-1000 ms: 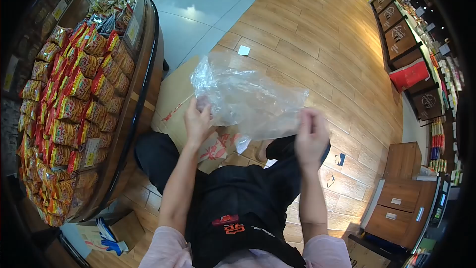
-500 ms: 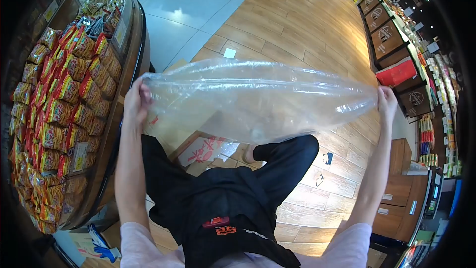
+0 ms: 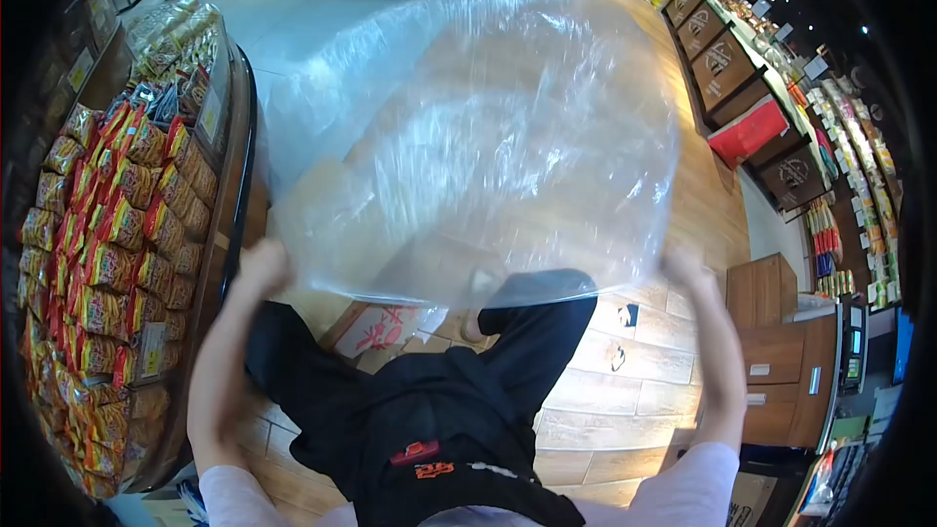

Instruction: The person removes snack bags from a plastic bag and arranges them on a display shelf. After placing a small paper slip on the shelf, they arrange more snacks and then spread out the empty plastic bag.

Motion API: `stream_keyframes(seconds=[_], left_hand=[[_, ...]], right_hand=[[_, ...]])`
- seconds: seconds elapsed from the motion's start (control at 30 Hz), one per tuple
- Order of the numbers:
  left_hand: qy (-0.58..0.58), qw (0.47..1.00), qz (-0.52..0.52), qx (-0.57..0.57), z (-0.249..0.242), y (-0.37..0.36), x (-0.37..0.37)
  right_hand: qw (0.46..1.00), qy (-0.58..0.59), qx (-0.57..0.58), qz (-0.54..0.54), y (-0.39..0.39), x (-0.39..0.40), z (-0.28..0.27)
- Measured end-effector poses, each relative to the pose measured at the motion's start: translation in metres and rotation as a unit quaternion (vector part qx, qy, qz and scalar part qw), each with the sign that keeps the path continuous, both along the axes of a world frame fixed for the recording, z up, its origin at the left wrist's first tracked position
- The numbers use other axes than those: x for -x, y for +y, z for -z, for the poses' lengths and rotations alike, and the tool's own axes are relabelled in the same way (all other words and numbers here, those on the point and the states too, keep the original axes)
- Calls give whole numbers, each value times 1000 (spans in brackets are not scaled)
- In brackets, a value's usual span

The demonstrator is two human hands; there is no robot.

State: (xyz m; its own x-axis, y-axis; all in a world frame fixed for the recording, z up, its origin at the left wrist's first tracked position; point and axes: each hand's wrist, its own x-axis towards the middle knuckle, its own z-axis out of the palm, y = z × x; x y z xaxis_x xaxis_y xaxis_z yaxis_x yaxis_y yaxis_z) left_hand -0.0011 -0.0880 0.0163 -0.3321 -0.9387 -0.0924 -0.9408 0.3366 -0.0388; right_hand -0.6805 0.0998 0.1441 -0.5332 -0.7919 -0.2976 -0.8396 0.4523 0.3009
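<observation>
A large clear plastic bag (image 3: 508,146) billows up and away from me, its near edge stretched between my two hands. My left hand (image 3: 264,266) is closed on the left corner of that edge. At the other corner, my right hand (image 3: 687,269) grips the plastic, slightly blurred. Through and below the bag I see a cardboard box (image 3: 376,326) with red print on a white panel, on the floor between my legs.
A display stand of red and yellow snack packets (image 3: 117,224) rises close on my left. Brown crates (image 3: 727,63), a red package (image 3: 750,134) and a wooden cabinet (image 3: 781,361) line the right. Small dark scraps (image 3: 617,355) lie on the wooden floor.
The bag has gone from a narrow stretched band to a wide, puffed-out sheet reaching upward. Both hands have moved lower and nearer to me, still gripping its edge.
</observation>
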Motion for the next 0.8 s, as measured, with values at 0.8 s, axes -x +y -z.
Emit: stream_keyframes(seconds=[0.8], left_hand=[[488, 807, 53, 328, -243, -45, 70]], right_hand=[[689, -329, 621, -177, -35, -195, -234]])
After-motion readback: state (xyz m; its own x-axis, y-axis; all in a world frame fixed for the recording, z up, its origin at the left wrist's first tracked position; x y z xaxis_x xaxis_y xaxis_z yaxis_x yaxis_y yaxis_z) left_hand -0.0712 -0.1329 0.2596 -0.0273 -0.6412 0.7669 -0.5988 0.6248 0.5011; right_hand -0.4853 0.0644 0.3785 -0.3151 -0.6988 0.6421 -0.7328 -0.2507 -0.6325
